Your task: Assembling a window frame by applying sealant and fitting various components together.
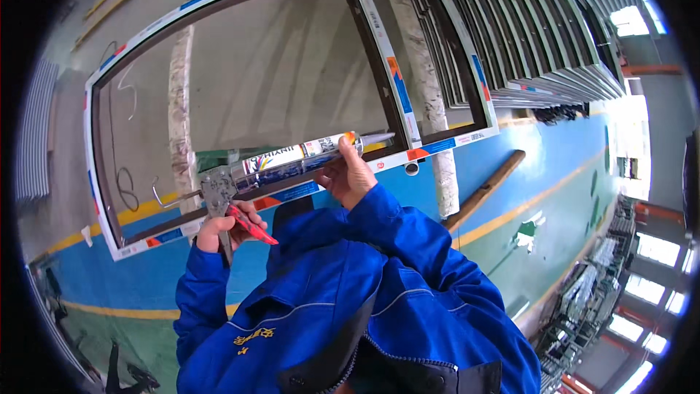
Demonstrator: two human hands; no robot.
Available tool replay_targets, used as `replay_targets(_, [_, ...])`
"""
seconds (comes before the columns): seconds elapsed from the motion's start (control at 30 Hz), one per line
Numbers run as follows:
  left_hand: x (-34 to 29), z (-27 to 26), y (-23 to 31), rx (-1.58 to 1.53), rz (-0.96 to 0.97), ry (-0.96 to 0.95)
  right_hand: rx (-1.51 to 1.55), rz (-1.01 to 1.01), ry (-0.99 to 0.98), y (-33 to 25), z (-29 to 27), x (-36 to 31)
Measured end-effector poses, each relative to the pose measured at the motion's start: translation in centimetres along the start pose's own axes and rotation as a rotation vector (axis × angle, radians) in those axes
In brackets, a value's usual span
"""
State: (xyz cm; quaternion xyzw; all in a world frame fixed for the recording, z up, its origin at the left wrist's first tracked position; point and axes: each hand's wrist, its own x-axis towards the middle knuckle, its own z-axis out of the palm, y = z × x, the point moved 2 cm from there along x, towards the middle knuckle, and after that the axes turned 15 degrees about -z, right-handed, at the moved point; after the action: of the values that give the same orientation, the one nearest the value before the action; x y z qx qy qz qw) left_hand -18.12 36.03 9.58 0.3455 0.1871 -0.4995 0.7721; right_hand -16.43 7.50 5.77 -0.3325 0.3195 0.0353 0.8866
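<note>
A caulking gun [217, 188] lies across in front of me, loaded with a printed silver-and-white sealant cartridge [281, 158]. Its pale nozzle [378, 138] points right, over the near rail of a rectangular window frame [297, 191]. Around the gun's handle, my left hand [227, 228] is closed, with a red lever-like part [251, 224] at its fingers. A hooked metal rod [177, 199] sticks out of the gun's back end. My right hand [351, 176] grips the cartridge near its front, thumb on top. The frame has a divider bar [386, 51] and printed protective film.
Two whitish support beams [180, 95] [446, 179] run under the frame. Many stacked metal profiles [510, 22] rise at the far right. A wooden beam [485, 188] lies to the right on the blue floor [536, 157]. Racked materials [583, 295] stand at the lower right.
</note>
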Motion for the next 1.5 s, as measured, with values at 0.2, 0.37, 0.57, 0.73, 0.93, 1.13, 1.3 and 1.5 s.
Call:
replay_targets(0.2, [3.6,-2.6,5.3,-0.099,-0.196,-0.18,0.106,-0.069,0.238,1.3,1.0,2.1])
replay_targets(0.37, [7.8,-3.0,7.0,-0.163,-0.248,-0.179,0.15,-0.178,0.402,1.2,0.2,4.4])
replay_targets(0.57, [13.5,-4.6,8.1,-0.202,-0.377,-0.192,0.177,-0.22,0.519,1.5,-1.6,7.0])
replay_targets(0.73, [16.7,-5.3,8.6,-0.236,-0.411,-0.219,0.161,-0.222,0.572,0.9,-1.6,8.3])
replay_targets(0.93, [19.7,-6.6,8.4,-0.184,-0.467,-0.227,0.184,-0.235,0.614,0.8,-2.8,9.2])
replay_targets(1.13, [21.2,-6.4,8.7,-0.176,-0.513,-0.242,0.196,-0.26,0.707,0.7,-2.9,9.3])
replay_targets(1.3, [22.0,-6.7,8.2,-0.208,-0.533,-0.232,0.18,-0.275,0.72,0.0,-2.5,9.2])
replay_targets(1.5, [22.3,-7.0,8.1,-0.189,-0.528,-0.228,0.205,-0.292,0.675,0.1,-3.2,9.2])
